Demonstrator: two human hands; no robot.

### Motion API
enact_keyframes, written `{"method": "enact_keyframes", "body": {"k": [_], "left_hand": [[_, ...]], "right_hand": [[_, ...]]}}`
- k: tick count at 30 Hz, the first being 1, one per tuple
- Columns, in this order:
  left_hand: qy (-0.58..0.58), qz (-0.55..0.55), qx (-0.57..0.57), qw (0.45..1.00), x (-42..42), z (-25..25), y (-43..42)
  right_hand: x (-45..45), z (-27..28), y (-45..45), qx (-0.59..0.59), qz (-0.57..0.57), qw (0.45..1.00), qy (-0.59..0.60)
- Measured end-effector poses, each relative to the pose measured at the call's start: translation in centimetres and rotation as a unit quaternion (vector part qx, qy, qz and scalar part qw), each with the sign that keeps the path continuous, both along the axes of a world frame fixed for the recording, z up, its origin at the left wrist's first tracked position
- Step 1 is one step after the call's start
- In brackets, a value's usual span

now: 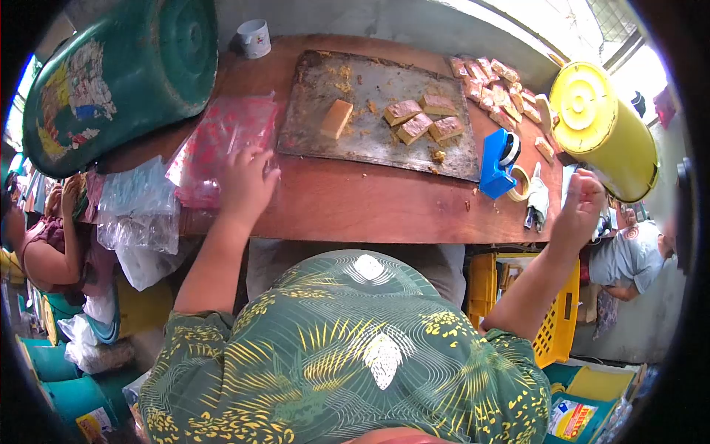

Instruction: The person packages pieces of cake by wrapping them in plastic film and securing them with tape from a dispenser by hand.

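Well apart, the hands differ: the left hand [250, 177] has its fingers loosely spread over red-printed plastic bags [211, 140], while the right hand [583, 194] is raised at the bench's right end, fingers bent; whether it grips anything I cannot tell. Reddish-brown, the bench [347, 207] runs back to a grey wall [333, 18], between a large green bucket [140, 81] and a yellow one. Beneath the left hand lie the bags, far from the right; cut bars [414, 129] rest beyond and between both hands, on a stained tray [370, 154].
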State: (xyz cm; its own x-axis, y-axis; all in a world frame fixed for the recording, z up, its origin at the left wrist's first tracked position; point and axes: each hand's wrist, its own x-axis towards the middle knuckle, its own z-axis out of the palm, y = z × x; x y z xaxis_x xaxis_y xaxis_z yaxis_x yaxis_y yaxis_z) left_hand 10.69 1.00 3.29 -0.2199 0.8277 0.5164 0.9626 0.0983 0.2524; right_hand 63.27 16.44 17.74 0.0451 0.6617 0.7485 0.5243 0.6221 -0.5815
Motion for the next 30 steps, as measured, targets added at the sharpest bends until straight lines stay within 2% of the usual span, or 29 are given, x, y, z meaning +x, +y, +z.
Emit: {"method": "enact_keyframes", "body": {"k": [3,4,5,7,9,11,12,14,15,16,18,19,22,23,24,26,27,28,29,30], "left_hand": [[-0.09,-0.002,-0.013,0.996,-1.5,0.3,0.8],[-0.132,-0.009,-0.008,0.991,-1.5,0.8,0.9],[-0.19,-0.016,-0.023,0.981,-0.6,2.1,1.0],[-0.304,-0.031,-0.059,0.95,3.5,5.6,0.5],[-0.38,-0.229,-0.036,0.896,7.2,7.1,0.1],[-0.496,-0.354,-0.102,0.787,10.9,9.1,-0.8],[-0.527,-0.388,-0.094,0.75,12.1,9.4,-0.8],[-0.586,-0.448,-0.077,0.671,13.8,9.8,-0.8],[-0.646,-0.416,-0.076,0.635,14.2,9.7,-0.8],[-0.663,-0.404,-0.056,0.628,14.1,9.4,-0.4],[-0.697,-0.376,-0.016,0.611,13.7,8.0,0.9],[-0.684,-0.351,-0.012,0.639,13.4,6.9,1.4],[-0.543,-0.302,-0.006,0.783,13.1,2.8,2.7],[-0.511,-0.294,-0.019,0.808,12.9,1.6,3.1],[-0.477,-0.285,-0.031,0.831,12.6,0.5,3.4],[-0.405,-0.261,-0.058,0.874,12.3,-1.4,4.1],[-0.365,-0.247,-0.072,0.895,12.0,-2.0,4.4],[-0.324,-0.231,-0.087,0.913,11.7,-2.6,4.8],[-0.293,-0.268,-0.033,0.917,11.8,-3.3,5.2],[-0.293,-0.26,-0.039,0.919,12.0,-3.4,5.3]], "right_hand": [[-4.1,-2.9,-1.1,-0.076,0.114,0.99,-0.03],[-5.7,-3.8,-1.9,-0.091,0.138,0.983,-0.079],[-6.9,-4.8,-2.2,-0.058,0.141,0.975,-0.16],[-9.4,-5.7,-3.9,-0.111,0.243,0.95,-0.162],[-11.8,-7.7,-5.0,-0.178,0.297,0.935,-0.073],[-14.0,-8.9,-6.0,-0.238,0.379,0.893,0.046],[-14.3,-8.8,-6.1,-0.272,0.426,0.858,0.094],[-14.6,-8.2,-6.5,-0.349,0.513,0.764,0.178],[-14.4,-8.2,-6.4,-0.363,0.537,0.736,0.195],[-14.2,-8.3,-6.2,-0.376,0.559,0.708,0.212],[-13.2,-9.6,-5.2,-0.351,0.563,0.716,0.216],[-13.7,-7.7,-6.0,-0.374,0.473,0.766,0.225],[-13.1,-9.2,-3.7,-0.442,0.383,0.805,0.102],[-12.9,-10.5,-2.8,-0.459,0.364,0.809,0.052],[-12.9,-11.3,-2.5,-0.445,0.315,0.838,0.0],[-13.1,-12.7,-1.8,-0.408,0.213,0.881,-0.108],[-13.5,-12.3,-1.2,-0.271,0.174,0.931,-0.172],[-14.0,-11.8,-0.7,-0.232,0.164,0.942,-0.179],[-14.6,-11.0,0.2,-0.195,0.152,0.951,-0.184],[-15.7,-9.6,0.7,-0.16,0.14,0.959,-0.189]]}}
